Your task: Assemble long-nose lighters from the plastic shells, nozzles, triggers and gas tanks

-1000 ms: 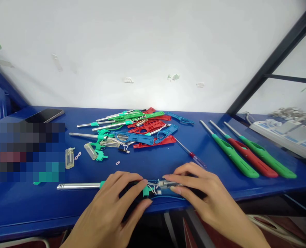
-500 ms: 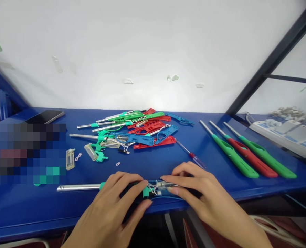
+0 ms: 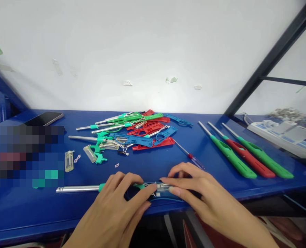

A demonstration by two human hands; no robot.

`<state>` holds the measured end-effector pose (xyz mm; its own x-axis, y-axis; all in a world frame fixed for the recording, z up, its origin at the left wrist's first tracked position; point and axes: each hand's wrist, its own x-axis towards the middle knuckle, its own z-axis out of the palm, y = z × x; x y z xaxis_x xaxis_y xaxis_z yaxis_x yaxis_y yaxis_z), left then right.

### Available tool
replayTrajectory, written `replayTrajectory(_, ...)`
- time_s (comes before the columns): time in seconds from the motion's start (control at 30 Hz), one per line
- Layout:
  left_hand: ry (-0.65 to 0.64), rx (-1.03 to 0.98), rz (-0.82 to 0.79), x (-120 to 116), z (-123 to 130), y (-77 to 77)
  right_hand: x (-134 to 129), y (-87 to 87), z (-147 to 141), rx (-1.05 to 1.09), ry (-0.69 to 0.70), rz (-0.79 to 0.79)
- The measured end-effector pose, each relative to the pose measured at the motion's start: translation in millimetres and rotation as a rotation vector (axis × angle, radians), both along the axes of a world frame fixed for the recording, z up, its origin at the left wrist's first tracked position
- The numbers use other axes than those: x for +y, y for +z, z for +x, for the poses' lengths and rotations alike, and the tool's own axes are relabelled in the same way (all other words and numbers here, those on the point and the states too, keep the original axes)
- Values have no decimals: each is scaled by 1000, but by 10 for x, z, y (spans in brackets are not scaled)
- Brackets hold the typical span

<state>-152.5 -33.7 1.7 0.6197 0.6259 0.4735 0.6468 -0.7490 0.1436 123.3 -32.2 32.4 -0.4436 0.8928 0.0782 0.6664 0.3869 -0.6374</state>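
A blue lighter shell (image 3: 177, 199) lies along the table's front edge, its metal tube (image 3: 77, 188) pointing left. My left hand (image 3: 122, 203) is closed round its teal and blue middle, the index fingertip pressing beside the clear fuel tank (image 3: 163, 187). White wires and a small black part show below that fingertip. My right hand (image 3: 194, 187) pinches the clear tank at its right part, with thumb and fingers close together. The palms cover some of the shell.
Behind lie piled red, green and blue lighter parts (image 3: 145, 129), loose tanks (image 3: 69, 161) and a screwdriver (image 3: 194, 160). Three whole lighters (image 3: 242, 153) rest at the right. A phone (image 3: 45, 119) is at the back left, near a pixelated area. A white tray (image 3: 279, 137) stands far right.
My left index finger has moved right, onto the wires beside the tank. My right hand stays at the tank. The view has shifted slightly.
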Motion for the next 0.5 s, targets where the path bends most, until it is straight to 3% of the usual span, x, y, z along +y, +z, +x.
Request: replayTrajectory(0.5,-15,-9,-52,-7,9,19,23,-121,-38,154,-116,8)
